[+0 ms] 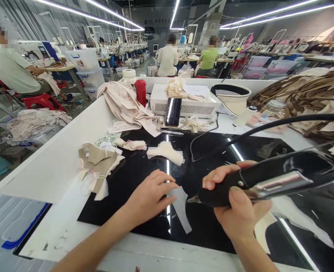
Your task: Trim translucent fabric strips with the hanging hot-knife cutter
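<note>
My left hand reaches over the black glossy sheet with its fingers apart. Its fingertips lie at the upper end of a small curved piece of white fabric. In my right hand is a black corded hand tool with a silver strip along its side. The tool's metal tip points left, close to the right edge of the white piece; I cannot tell whether they touch. Cream cut pieces lie beneath and to the right of my right hand. A cream fabric stack sits farther back.
Beige fabric bundles lie at left on the black sheet. Toward the back are a phone, a white vented box and a red bottle. The tool's thick cable arcs rightward. Several people sit at other tables.
</note>
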A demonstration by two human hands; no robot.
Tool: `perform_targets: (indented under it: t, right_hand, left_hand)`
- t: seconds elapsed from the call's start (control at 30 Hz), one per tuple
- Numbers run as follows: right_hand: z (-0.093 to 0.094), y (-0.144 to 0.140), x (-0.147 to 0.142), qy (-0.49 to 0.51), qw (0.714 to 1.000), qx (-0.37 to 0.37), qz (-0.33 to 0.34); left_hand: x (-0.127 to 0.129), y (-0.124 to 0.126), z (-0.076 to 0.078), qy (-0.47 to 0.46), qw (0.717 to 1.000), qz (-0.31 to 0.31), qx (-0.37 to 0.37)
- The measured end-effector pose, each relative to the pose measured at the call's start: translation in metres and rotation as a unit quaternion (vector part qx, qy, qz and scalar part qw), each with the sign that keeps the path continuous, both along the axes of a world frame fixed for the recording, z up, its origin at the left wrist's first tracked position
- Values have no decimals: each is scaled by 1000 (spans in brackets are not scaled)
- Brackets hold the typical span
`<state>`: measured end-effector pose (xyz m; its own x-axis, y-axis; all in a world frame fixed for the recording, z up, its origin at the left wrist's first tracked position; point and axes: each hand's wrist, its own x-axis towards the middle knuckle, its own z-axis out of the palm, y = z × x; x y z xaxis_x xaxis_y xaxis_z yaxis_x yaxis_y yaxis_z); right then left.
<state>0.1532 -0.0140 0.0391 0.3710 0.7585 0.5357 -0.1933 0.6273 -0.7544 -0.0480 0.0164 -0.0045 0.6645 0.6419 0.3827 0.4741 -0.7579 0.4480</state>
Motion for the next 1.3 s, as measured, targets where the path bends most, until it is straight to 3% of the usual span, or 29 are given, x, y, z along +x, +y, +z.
perform_targets:
  t: [0.2,0.5,1.3]
  right_hand:
    - [-9,-1,0,-8,1000,9,22]
    - [-13,-4,-1,-21,999,7,32]
    - [2,-32,-7,23,998,-24,55]
  left_hand:
    - [22,-26,-11,25,995,-19,-93]
    - [20,-26,-15,59,994,-20,-95]
    - [19,-22,-12,69,991,-42,-109]
